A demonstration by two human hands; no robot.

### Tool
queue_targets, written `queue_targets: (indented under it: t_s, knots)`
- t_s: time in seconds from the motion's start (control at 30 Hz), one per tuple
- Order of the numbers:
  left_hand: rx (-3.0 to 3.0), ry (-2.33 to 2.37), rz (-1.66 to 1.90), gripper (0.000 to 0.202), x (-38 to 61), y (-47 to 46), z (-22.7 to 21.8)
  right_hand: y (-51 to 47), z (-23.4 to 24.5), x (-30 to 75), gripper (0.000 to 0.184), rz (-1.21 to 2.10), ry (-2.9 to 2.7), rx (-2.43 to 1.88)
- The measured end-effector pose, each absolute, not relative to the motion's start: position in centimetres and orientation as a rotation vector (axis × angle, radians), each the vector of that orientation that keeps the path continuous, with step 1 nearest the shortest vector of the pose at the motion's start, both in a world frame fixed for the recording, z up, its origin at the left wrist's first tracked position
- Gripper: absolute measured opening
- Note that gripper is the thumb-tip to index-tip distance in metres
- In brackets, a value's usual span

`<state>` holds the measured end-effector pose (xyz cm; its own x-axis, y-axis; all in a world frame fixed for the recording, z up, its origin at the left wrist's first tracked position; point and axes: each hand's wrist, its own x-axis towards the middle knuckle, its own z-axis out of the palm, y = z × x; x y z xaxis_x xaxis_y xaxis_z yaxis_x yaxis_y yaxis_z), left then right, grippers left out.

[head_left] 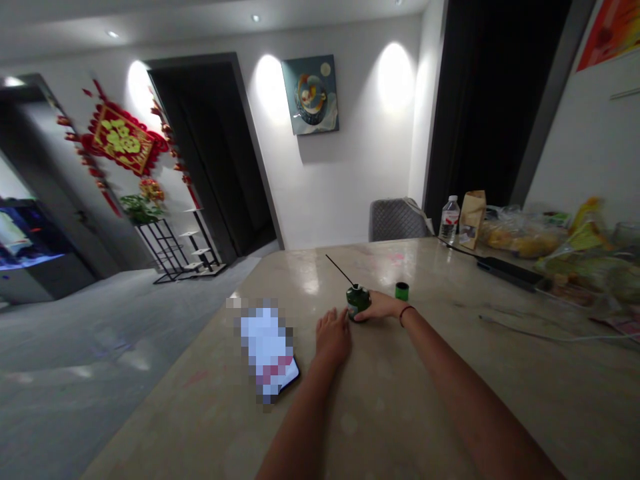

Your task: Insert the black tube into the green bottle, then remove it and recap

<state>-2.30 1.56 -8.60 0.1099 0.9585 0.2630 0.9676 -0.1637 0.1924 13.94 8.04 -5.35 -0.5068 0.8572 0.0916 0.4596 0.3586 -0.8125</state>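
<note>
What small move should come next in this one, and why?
Probably raise the left hand to the thin, straight black stick: it slants up from the rounded dark-green bottle in the right hand, while the left lies beside that bottle, apparently holding nothing.

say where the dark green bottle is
In the head view, the dark green bottle sits on the table just right of centre, the right hand holding it and the left hand beside it.

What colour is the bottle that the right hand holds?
The bottle is dark green; the head view, the only one, shows it.
</note>
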Motion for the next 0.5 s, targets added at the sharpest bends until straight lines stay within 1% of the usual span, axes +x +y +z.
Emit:
queue_targets:
  t_s: [0.07, 0.17, 0.23, 0.37, 0.5]
  knots:
    - [-2.304, -2.039, -0.466, 0.043, -2.3, 1.5, -8.5, 8.2, -5.6, 13.8, 0.048, 1.013, -2.074, -1.187]
    - [-2.296, -2.065, -0.426, 0.047, -2.2, 1.5, -8.4, 8.7, -6.4, 13.9, 0.066, 0.989, -1.963, -1.296]
    - [-2.286, -2.071, -0.436, 0.047, -2.2, 1.6, -8.4, 8.9, -7.0, 13.9, 0.074, 1.038, -1.925, -1.274]
    - [-2.271, -2.079, -0.468, 0.045, -2.2, 1.6, -8.5, 9.2, -8.1, 13.6, 0.071, 1.161, -1.870, -1.120]
    - [-2.249, -2.093, -0.482, 0.042, -2.2, 1.7, -8.7, 9.1, -8.7, 12.9, 0.068, 1.113, -1.834, -1.101]
